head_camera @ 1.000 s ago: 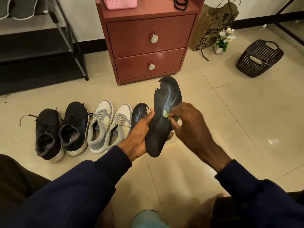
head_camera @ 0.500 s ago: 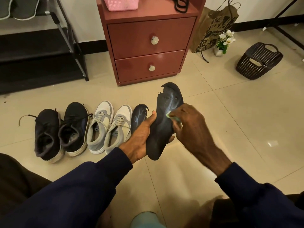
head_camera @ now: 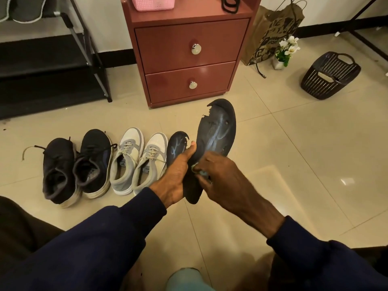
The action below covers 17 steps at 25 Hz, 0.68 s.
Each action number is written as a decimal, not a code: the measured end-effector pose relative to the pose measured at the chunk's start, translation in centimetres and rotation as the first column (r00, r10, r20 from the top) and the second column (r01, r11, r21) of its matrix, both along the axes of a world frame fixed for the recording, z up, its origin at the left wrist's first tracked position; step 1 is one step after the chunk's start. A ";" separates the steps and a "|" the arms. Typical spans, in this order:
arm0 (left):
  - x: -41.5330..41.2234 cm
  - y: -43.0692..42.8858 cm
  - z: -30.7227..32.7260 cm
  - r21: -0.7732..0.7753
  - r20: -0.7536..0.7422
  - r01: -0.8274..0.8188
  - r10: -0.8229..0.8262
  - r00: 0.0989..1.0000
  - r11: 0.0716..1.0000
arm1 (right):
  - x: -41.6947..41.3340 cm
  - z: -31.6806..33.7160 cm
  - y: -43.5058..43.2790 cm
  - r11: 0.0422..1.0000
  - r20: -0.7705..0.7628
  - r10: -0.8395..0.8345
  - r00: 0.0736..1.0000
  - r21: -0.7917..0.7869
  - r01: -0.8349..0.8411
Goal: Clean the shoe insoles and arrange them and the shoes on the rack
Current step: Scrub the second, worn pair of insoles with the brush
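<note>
Left hand (head_camera: 178, 175): gripping the insole (head_camera: 218, 131) by its heel half, thumb laid up along the near edge, fingers behind. The insole is held up in the air over the tiles, toe end uppermost. Its toe edge is torn and ragged, and pale streaks run across its face.

Right hand (head_camera: 222, 177): fingers curled, pinching a small pale-green wipe (head_camera: 198, 170) against the middle of the insole's face.

Step in hand, as I judge it: wiping this insole, about mid-length. The streaks nearer the toe look uncleaned. The next move probably calls for working the wipe up toward the toe while my left hand braces from behind. Go lightly at the torn edge, which could rip further.

Second insole (head_camera: 175, 145): on the floor just beside my left hand, with the same torn toe and streaks. Can't tell if it's been cleaned.

Left of it, in one row: grey-and-white shoes (head_camera: 136, 160), then black shoes (head_camera: 77, 164), toes pointing toward the wall and the red cabinet (head_camera: 189, 49).

Rack (head_camera: 42, 68): far left, against the wall. Two grey insoles (head_camera: 27, 9) lie on its top shelf. No shoes on it yet; arranging comes after the cleaning.
</note>
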<state>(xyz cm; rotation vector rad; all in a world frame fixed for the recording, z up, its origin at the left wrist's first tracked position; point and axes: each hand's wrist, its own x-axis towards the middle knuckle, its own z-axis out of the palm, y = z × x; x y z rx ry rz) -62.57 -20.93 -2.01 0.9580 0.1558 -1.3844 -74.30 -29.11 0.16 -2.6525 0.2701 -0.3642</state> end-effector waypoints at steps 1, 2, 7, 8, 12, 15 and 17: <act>0.0 0.0 0.0 -0.009 -0.005 0.004 -0.004 1.000 1.000 | 0.0 0.1 -0.6 1.000 -0.006 0.010 1.000 -0.016 -0.010; -0.1 -0.1 0.2 -0.025 -0.007 0.004 -0.005 1.000 1.000 | 0.1 0.1 -1.7 0.998 0.027 -0.043 0.999 -0.036 0.043; -0.4 -0.2 0.7 -0.001 0.000 -0.001 0.001 1.000 1.000 | 0.0 0.1 -3.0 0.971 0.095 -0.232 0.968 -0.044 0.237; -0.3 -0.1 0.6 0.002 0.007 0.008 -0.008 1.000 1.000 | 0.0 0.0 -1.7 0.990 0.049 -0.138 0.989 0.011 0.137; -0.3 0.2 0.6 -0.033 0.009 0.036 -0.035 0.999 0.999 | 0.0 0.2 -2.8 0.996 0.043 -0.079 0.996 -0.026 0.080; -0.4 0.2 0.8 -0.016 0.054 0.096 -0.095 0.994 0.995 | -0.3 0.6 -5.5 0.929 0.110 -0.352 0.929 -0.078 0.361; -0.4 0.1 0.7 -0.001 0.054 0.090 -0.090 0.994 0.996 | -0.1 0.5 -4.2 0.959 0.087 -0.282 0.955 -0.011 0.284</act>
